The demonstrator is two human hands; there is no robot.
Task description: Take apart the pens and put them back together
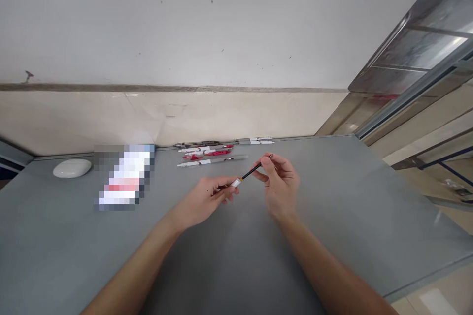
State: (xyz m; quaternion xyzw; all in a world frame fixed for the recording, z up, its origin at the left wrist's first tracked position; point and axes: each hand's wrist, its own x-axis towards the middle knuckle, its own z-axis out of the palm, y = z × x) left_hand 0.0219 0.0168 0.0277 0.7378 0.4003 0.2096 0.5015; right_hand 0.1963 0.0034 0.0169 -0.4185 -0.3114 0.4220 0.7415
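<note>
My left hand [210,198] is closed around the white barrel of a pen [235,183], just above the grey table [236,256]. My right hand [280,181] pinches a thin black refill [254,169] that sticks out of the barrel's tip and slants up to the right. Both hands meet over the middle of the table. Behind them, near the table's far edge, several red, white and grey pens [209,151] lie side by side, and two more white pens [255,141] lie a little to the right.
A white oval case [72,168] rests at the far left of the table. Beside it lies a blurred white and red packet [125,177]. A beige wall base runs behind the table. A metal-framed glass door [417,54] stands at the right.
</note>
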